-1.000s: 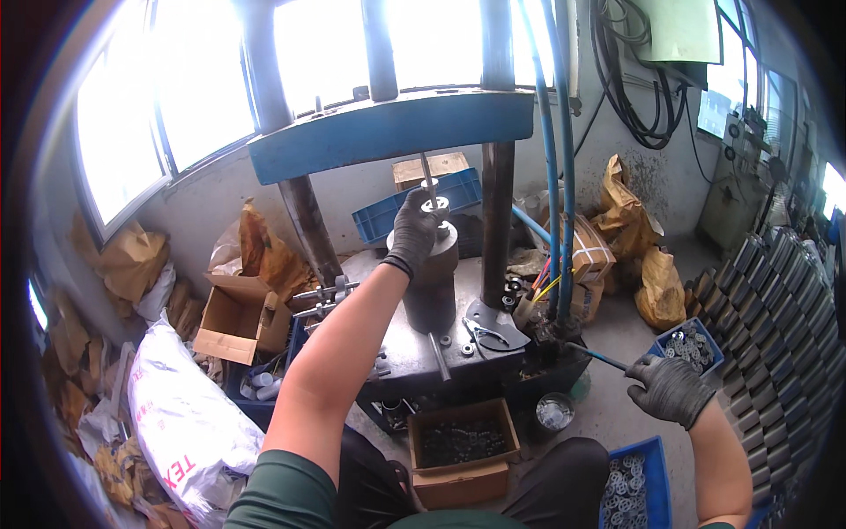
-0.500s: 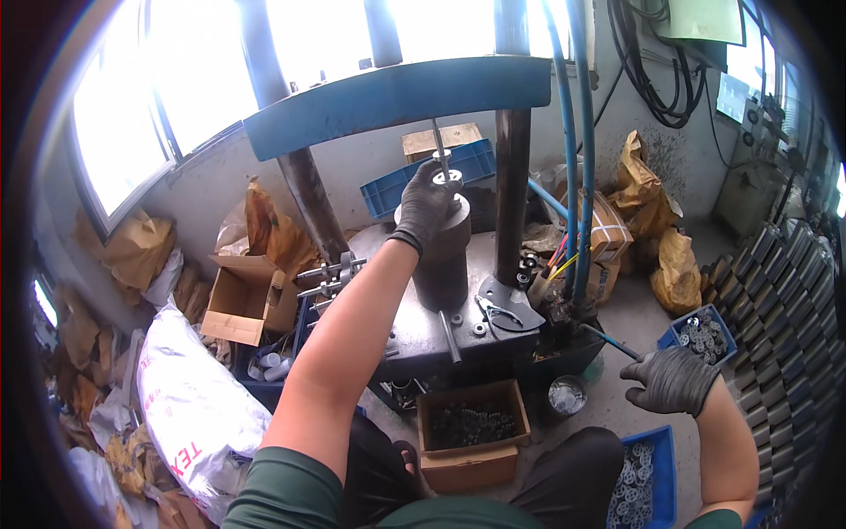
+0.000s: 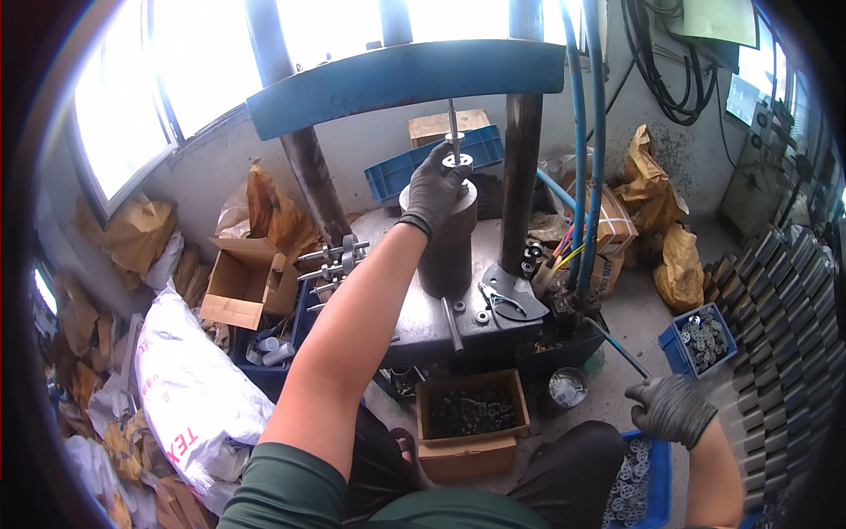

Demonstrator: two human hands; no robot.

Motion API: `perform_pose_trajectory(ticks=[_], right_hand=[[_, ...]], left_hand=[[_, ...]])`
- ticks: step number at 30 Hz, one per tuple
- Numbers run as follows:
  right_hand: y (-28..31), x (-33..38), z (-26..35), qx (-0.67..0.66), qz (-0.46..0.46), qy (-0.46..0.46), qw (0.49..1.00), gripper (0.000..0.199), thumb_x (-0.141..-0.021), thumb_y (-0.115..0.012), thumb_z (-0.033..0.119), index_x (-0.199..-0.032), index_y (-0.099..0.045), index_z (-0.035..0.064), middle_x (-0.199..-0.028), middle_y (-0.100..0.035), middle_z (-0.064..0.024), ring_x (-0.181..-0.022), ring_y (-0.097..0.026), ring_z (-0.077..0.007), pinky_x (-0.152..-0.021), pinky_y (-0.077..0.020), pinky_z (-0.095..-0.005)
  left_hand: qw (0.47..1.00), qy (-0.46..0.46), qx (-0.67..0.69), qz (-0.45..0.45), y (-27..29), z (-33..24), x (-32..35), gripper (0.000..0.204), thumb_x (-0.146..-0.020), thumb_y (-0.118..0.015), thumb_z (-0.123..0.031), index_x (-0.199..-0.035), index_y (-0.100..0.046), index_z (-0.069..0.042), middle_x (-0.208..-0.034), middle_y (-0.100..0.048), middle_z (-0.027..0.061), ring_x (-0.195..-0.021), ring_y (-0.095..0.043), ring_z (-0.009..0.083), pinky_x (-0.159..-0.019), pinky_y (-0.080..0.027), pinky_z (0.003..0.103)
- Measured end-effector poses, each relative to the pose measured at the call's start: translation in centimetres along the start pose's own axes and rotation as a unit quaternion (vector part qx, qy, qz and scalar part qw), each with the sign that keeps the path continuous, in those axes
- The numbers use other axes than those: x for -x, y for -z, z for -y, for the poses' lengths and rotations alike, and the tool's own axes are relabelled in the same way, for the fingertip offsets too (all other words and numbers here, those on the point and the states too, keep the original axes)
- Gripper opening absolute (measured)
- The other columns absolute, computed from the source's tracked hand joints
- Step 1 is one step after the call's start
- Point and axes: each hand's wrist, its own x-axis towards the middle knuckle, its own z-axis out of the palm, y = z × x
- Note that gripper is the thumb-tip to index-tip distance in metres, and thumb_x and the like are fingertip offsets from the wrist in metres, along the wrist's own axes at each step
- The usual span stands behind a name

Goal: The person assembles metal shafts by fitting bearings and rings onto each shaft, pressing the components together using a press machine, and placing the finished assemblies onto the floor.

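My left hand [image 3: 434, 192], in a dark glove, is closed around a pale, wheel-like metal disc [image 3: 456, 161] above a thick dark metal cylinder [image 3: 447, 251]. A thin vertical rod [image 3: 452, 116] with a small pale collar comes down to the disc from the blue crossbeam [image 3: 405, 86] of a press. My fingers partly cover the disc and whatever lies beneath it. Off to the right, my gloved right hand [image 3: 674, 410] grips the end of a slim blue lever [image 3: 620, 347] that slopes down from the machine's side.
Pliers [image 3: 509, 301], a metal bar [image 3: 451, 324] and small rings lie on the press table [image 3: 388, 304]. Below stands a cardboard box [image 3: 471, 454] of dark parts. Blue bins [image 3: 677, 351] hold metal discs. Stacked metal pieces [image 3: 775, 353] line the right; a white sack [image 3: 194, 397] leans left.
My right hand has moved down, and the lever tilts more steeply. My left hand stays at the disc. The whole view has shifted slightly.
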Motion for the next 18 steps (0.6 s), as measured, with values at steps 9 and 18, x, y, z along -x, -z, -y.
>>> perform_pose_trajectory(ticks=[9,18], right_hand=[[-3.7,2.4,1.8,-0.001,0.054,-0.047,0.997,0.025,-0.084,-0.064,0.033,-0.083,-0.075,0.0103,-0.083,-0.073,-0.0159,-0.082,-0.073,-0.0365,-0.076,-0.0584,-0.0486],[-1.5,1.3,0.0,-0.061,-0.053,-0.002,0.997,0.027,-0.08,-0.064,0.02,-0.1,-0.077,0.0069,-0.087,-0.074,-0.0182,-0.08,-0.072,-0.0378,-0.075,-0.0589,-0.0475]], left_hand=[[0.998,-0.02,-0.058,-0.004,0.2,1.0,-0.8,0.054,-0.094,-0.079,-0.014,-0.143,-0.058,-0.013,-0.092,-0.073,0.0104,-0.071,-0.068,0.0131,-0.063,-0.057,0.032],[0.998,0.001,-0.066,-0.008,0.1,-0.1,-0.2,0.053,-0.093,-0.079,-0.013,-0.142,-0.058,-0.01,-0.091,-0.074,0.011,-0.069,-0.068,0.0132,-0.062,-0.057,0.031]])
